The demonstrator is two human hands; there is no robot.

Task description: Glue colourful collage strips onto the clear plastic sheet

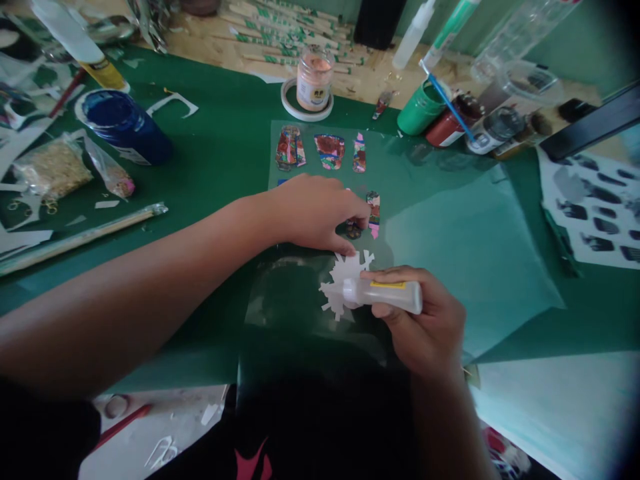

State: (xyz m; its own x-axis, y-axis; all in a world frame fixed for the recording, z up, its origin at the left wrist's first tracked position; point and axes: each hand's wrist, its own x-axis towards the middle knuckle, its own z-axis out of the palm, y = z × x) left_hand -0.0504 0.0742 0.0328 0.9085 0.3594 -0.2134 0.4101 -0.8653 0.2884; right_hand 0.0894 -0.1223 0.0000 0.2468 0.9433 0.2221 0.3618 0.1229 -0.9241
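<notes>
A white paper cutout with a jagged, notched edge lies on a clear plastic sheet over the green tabletop. My right hand is wrapped round a white glue bottle, tipped sideways so its nozzle end points left over the cutout. Whether glue is coming out I cannot tell. My left hand reaches across from the left, its thumb at the cutout's top edge and its fingers apart from the thumb. Those fingers partly cover small painted pieces; one patterned strip shows beside them.
Painted pieces lie in a row farther back. Behind them stands a jar of peach paint. An open blue paint jar is at left, near a wooden stick. Green and dark red jars stand back right.
</notes>
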